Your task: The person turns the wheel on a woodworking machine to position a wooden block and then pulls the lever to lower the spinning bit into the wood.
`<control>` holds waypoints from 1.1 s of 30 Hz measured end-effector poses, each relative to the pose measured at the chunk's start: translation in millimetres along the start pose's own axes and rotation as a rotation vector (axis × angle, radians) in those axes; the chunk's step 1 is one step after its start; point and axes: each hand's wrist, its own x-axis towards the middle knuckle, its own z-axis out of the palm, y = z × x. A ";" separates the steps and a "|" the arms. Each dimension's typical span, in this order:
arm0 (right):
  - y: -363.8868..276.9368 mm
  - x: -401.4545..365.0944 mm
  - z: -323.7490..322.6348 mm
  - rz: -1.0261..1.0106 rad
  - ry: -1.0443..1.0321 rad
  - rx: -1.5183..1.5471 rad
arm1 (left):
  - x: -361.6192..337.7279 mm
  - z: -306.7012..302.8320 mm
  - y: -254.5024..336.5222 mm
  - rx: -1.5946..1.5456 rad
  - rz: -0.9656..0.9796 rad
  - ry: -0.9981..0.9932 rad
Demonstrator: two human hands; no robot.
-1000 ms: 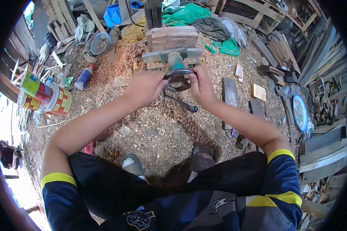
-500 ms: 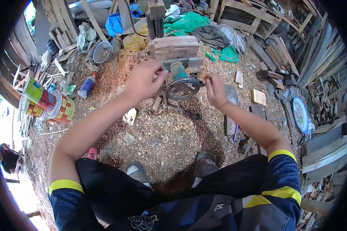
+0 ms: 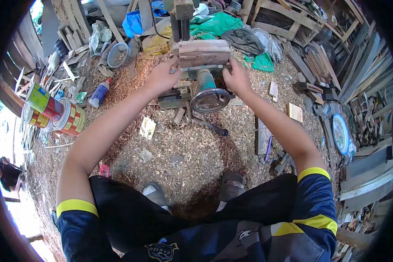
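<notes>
Wood block [image 3: 204,52] sits in a vise [image 3: 205,81] at twelve o'clock. Nearest, the handwheel [image 3: 210,100] is untouched. Beyond it, left hand [image 3: 161,77] at eleven and right hand [image 3: 236,78] at one clasp its lower corners. It looks seated; final tightening probably remains.

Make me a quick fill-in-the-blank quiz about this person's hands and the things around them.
1. The left hand and right hand reach the lower corners of a block made of ____.
2. The round handwheel is touched by ____ hand.
3. The stacked paint cans stand on the person's ____ side.
Missing words: wood; neither; left.
</notes>
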 end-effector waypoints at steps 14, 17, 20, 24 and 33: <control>40.6 21.0 -14.8 -0.022 -0.158 0.223 | 3.1 14.3 -3.7 -0.082 0.024 0.016; 72.2 42.5 -27.4 0.078 -0.182 0.466 | -0.1 7.2 1.0 -0.071 0.051 0.054; 89.3 51.9 -8.7 0.075 -0.214 0.424 | 1.1 1.3 9.2 0.005 -0.033 0.035; 52.4 36.2 -39.1 0.127 -0.440 0.526 | 5.5 14.0 -2.6 -0.016 0.066 0.113; 61.2 39.5 -41.0 -0.116 -0.405 0.304 | 1.2 2.4 13.6 -0.012 -0.035 0.069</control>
